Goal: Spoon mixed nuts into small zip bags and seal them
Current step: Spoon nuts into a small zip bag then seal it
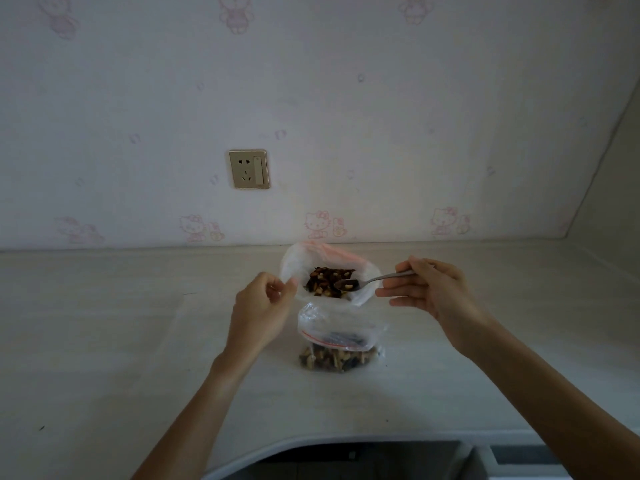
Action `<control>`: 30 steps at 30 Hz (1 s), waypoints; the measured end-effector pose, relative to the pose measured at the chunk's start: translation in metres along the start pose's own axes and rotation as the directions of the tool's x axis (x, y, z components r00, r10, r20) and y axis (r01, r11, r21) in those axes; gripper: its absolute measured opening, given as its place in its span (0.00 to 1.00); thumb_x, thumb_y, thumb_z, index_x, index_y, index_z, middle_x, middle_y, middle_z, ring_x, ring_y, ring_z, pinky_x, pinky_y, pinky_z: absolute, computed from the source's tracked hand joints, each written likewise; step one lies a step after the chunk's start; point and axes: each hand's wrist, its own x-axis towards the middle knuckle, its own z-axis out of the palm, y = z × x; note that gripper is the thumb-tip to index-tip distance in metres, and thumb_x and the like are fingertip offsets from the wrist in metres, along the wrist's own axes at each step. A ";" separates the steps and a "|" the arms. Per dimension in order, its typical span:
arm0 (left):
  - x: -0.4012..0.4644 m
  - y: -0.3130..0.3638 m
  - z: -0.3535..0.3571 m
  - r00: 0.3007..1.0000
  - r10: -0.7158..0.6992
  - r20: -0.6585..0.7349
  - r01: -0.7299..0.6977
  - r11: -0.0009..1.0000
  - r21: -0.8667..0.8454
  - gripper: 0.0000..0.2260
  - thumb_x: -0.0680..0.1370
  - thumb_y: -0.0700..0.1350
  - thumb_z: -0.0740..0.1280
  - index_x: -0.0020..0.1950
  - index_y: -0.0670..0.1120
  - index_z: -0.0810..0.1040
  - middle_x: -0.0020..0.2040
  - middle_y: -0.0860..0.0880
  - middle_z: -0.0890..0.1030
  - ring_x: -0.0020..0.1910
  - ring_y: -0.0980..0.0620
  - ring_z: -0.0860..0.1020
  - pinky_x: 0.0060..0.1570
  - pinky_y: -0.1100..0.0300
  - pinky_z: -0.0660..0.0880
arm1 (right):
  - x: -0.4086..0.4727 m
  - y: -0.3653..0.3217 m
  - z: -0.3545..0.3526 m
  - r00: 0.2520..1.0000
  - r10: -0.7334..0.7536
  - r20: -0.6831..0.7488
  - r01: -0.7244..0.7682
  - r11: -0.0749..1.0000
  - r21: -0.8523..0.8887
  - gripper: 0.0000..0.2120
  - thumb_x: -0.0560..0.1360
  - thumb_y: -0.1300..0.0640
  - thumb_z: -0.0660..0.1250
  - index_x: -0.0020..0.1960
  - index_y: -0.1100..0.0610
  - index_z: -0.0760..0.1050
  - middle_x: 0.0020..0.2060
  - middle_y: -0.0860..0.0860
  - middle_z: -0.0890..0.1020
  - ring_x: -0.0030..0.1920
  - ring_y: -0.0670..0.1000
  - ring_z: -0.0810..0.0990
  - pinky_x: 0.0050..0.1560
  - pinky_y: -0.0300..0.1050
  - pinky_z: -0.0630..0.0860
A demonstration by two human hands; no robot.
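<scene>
Your left hand (258,303) pinches the near left rim of the large bag (294,268) between thumb and forefinger, the other fingers curled loosely behind. Your right hand (427,289) grips the handle of a thin metal spoon (367,280) near its end, the lower fingers stretched out straight below it. The spoon's bowl lies inside the bag's wide mouth and carries a small heap of mixed nuts (329,280), dark pieces with pale ones among them.

Nearer to you, just beside the large bag, stands a small zip bag (341,327) of clear crinkled plastic with a red strip along its seal; nuts fill its lower part.

Both bags rest on a pale, matte countertop (104,341) with faint veining. Behind it rises a wall (346,116) papered white with faded pink cartoon cats, bearing a beige socket plate (249,169). A dark sink (363,460) curves along the near edge.
</scene>
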 end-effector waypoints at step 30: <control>-0.050 -0.005 0.008 0.972 0.059 0.227 0.036 0.919 -0.393 0.06 0.82 0.46 0.70 0.47 0.48 0.85 0.37 0.55 0.84 0.31 0.57 0.81 0.30 0.67 0.73 | 0.000 0.004 0.015 0.989 -0.096 -0.109 0.080 0.986 -0.146 0.15 0.86 0.54 0.58 0.52 0.61 0.79 0.43 0.58 0.88 0.45 0.58 0.88 0.43 0.49 0.84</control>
